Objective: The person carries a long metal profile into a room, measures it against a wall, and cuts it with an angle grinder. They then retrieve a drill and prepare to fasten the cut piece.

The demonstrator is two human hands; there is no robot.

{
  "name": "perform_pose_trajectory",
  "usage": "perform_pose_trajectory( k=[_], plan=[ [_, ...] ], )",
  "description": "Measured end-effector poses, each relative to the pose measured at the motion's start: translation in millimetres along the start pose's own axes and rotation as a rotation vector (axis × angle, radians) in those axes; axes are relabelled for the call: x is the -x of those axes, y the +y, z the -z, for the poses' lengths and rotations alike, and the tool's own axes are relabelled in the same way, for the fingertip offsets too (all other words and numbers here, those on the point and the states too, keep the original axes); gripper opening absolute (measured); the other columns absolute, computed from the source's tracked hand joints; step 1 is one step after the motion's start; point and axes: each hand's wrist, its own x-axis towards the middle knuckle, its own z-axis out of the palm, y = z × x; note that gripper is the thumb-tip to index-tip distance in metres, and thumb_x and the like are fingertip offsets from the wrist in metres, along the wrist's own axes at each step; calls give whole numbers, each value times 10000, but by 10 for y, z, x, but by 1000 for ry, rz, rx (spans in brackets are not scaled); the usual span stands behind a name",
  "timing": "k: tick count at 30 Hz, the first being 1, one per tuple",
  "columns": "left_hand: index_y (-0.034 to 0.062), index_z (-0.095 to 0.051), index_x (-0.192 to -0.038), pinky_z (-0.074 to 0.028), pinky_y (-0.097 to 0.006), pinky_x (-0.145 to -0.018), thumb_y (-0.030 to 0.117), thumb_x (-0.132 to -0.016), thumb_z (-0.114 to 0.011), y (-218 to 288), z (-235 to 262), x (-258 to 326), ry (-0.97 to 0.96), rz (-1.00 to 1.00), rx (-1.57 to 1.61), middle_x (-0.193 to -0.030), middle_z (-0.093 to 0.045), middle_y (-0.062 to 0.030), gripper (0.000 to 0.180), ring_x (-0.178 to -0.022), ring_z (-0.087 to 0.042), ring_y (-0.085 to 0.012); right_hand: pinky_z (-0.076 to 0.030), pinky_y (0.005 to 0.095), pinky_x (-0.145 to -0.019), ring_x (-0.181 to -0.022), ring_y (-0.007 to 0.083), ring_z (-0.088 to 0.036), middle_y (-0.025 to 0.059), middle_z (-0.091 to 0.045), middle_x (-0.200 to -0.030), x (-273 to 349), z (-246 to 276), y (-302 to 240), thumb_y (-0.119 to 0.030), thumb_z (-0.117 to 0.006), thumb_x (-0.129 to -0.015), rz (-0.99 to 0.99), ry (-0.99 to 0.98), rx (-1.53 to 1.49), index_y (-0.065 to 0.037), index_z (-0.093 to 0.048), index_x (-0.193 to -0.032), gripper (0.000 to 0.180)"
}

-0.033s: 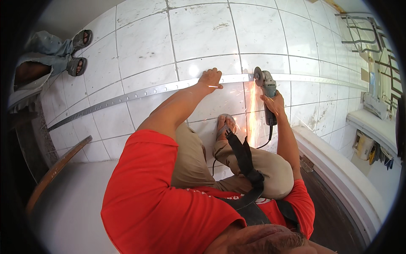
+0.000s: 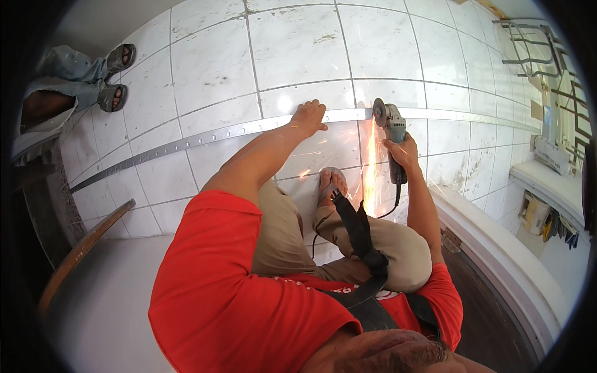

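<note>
A long perforated metal strip [image 2: 214,132] lies across the tiled floor, running from the left side to the far right. My left hand [image 2: 310,117] is closed over it left of the middle, holding it against the tiles. In my right hand [image 2: 404,153] is a grey-green angle grinder [image 2: 394,124], gripped by its body. Its disc [image 2: 379,112] meets the strip, and a bright stream of sparks [image 2: 371,171] shoots from there toward me. The grinder's black cord [image 2: 397,199] hangs down behind it. My sandalled foot [image 2: 332,181] rests just left of the sparks.
Another person's sandalled feet [image 2: 117,78] stand at the upper left. A curved wooden piece [image 2: 87,252] is at the lower left. On the right are a metal-bar frame [image 2: 532,50], a white ledge [image 2: 553,186] and a white raised sill [image 2: 491,248]. A black strap [image 2: 356,227] hangs over my knee.
Both hands, the grinder and the strip stay where they were. Only the spark pattern differs, with some sparks now flying left above my foot.
</note>
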Motion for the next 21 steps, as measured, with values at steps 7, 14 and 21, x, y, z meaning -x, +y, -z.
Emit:
perform_pose_trajectory(
  k=[7,14,21],
  plan=[
    [24,-581,-1119,-474,-408,-901,408,-774,-761,37,3,-27,-27,21,-25,-1102,-554,-135,546,-1067,-568,-295,-527,350,-734,-805,257,-683,169,-701,-891,-63,-44,127,-326,-785,-670,62,45,35,34,-636,-1045,542],
    [-9,-554,-1062,-475,-418,-922,403,-778,-752,59,-32,-1,29,14,-17,-1109,-528,-161,538,-1063,-553,-316,-525,353,-739,-811,263,-680,185,-696,-912,-6,33,4,-348,-784,-666,70,76,66,42,-636,-1039,559],
    [0,-531,-1083,-506,-430,-858,357,-791,-744,105,305,9,-32,-1,26,-1023,-617,-197,508,-997,-602,-356,-532,364,-725,-775,252,-677,172,-693,-882,214,313,-175,-325,-789,-664,39,91,-176,49,-623,-1026,547]
  ],
)
